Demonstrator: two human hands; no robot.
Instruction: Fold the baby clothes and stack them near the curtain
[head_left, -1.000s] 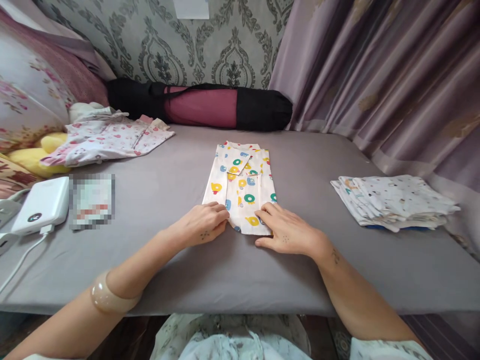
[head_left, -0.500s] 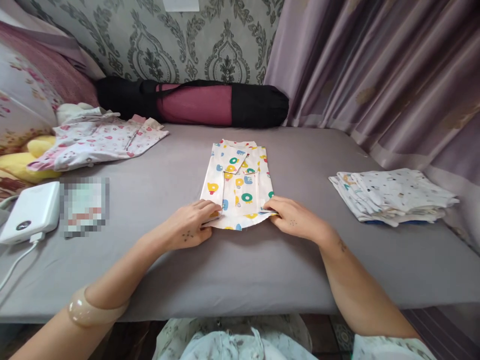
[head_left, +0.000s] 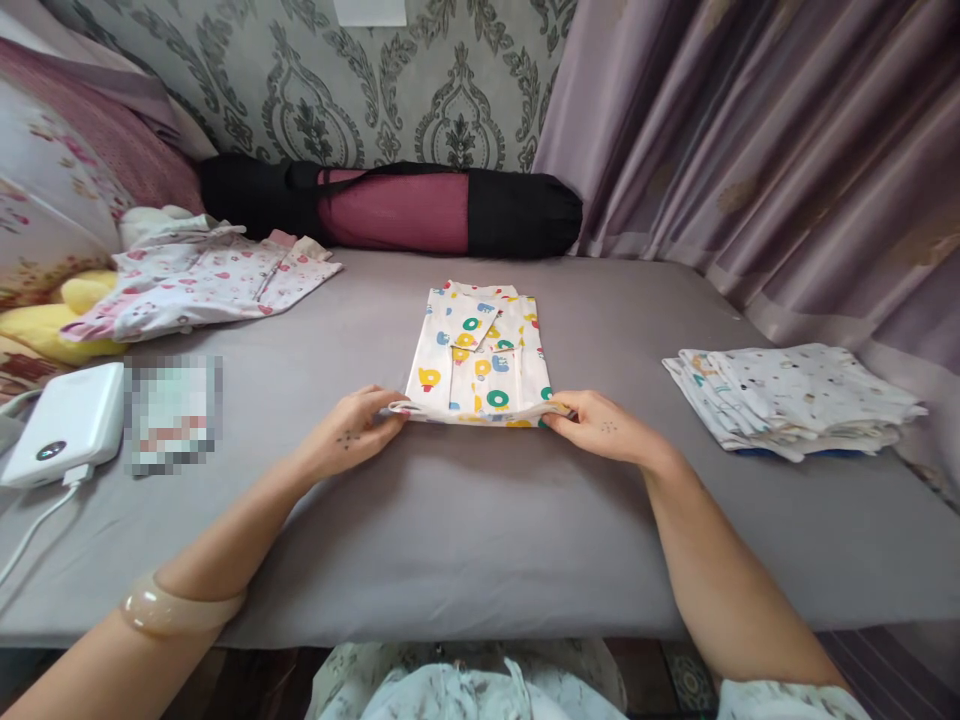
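Note:
A small white shirt [head_left: 484, 355] printed with yellow, green and blue shapes lies in the middle of the grey-covered surface, its sides and sleeves folded inward. My left hand [head_left: 356, 432] pinches the near left corner of its lower edge between thumb and fingers. At the near right corner, my right hand [head_left: 600, 428] grips the same edge in a like way. Between the two hands the lower edge is raised a little and turned over, stretched fairly straight. The shirt's collar end points away from me.
On the right sits a stack of folded white printed cloths [head_left: 795, 395]. To the left are a pink-patterned garment [head_left: 202, 285], a yellow plush toy [head_left: 56, 325], a white power bank [head_left: 67, 425] with a cable, and a blurred packet [head_left: 172, 415]. A black and maroon rolled bag [head_left: 390, 210] lies along the wall.
Both hands have moved slightly farther apart along the shirt's near edge. That edge has been lifted and turned up away from me, and now looks straighter than the earlier curved hem.

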